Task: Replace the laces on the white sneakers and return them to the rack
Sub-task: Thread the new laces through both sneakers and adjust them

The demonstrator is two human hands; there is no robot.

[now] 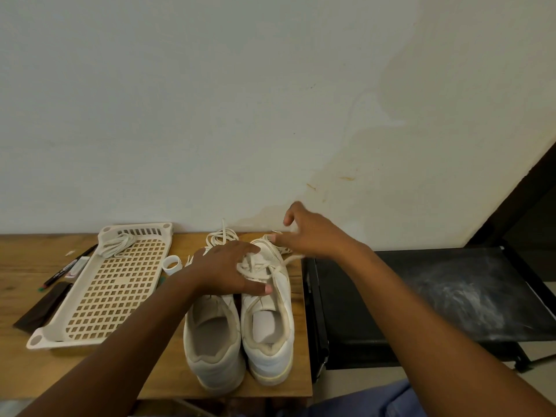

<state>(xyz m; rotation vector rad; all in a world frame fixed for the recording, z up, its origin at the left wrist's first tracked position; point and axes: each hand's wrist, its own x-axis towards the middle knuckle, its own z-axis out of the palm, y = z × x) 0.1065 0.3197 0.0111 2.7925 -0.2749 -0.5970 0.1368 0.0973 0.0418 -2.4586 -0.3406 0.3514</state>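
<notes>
Head view: wooden table [150,374] against a stained, pale wall [210,115]; left hand [225,269] lies flat, fingers relaxed, on leather sneakers [267,341]; right hand [310,233] pinches a flat lace [290,259].

Brown wooden table [27,368] at 7 o'clock; black-and-red marker pen [64,267], flat dark strip [43,305] on it. Black chalk-smeared metal stand [451,296] at 4 o'clock.
</notes>
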